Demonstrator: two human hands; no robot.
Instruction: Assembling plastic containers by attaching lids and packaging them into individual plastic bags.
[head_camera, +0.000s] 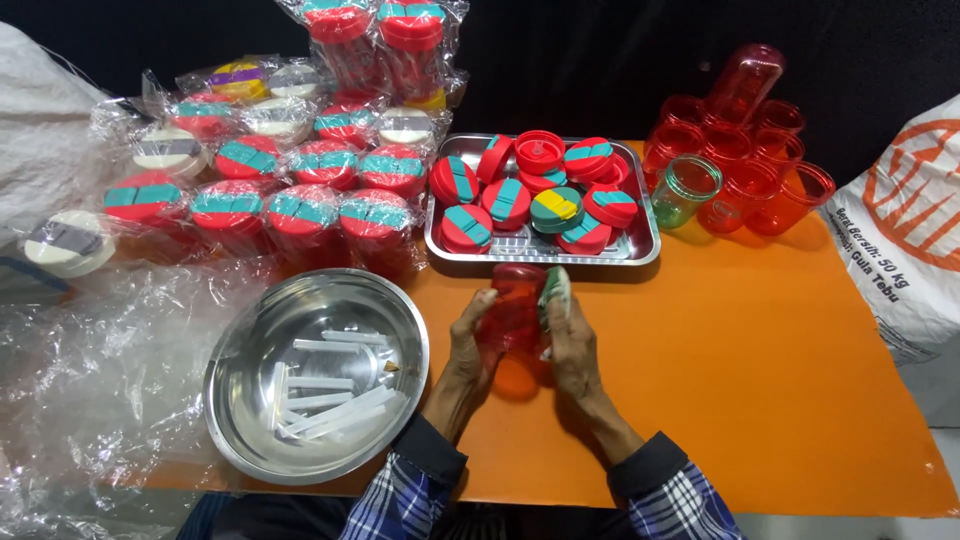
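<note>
My left hand (468, 338) and my right hand (572, 345) both grip a clear red plastic jar (512, 310) that I hold just above the orange table (760, 340). My right hand also presses a folded green-and-white cloth (553, 293) against the jar's right side. Just beyond the jar stands a rectangular metal tray (640, 245) filled with several red lids (540, 150) with teal flaps and one green lid with a yellow flap (557, 208).
A round steel bowl (250, 330) with several white strips sits at the left front. Several wrapped, lidded jars (300, 215) are stacked at the back left on clear plastic sheeting. Empty red jars (770, 185) and one clear green jar (686, 190) stand back right. White sacks (905, 230) flank both sides.
</note>
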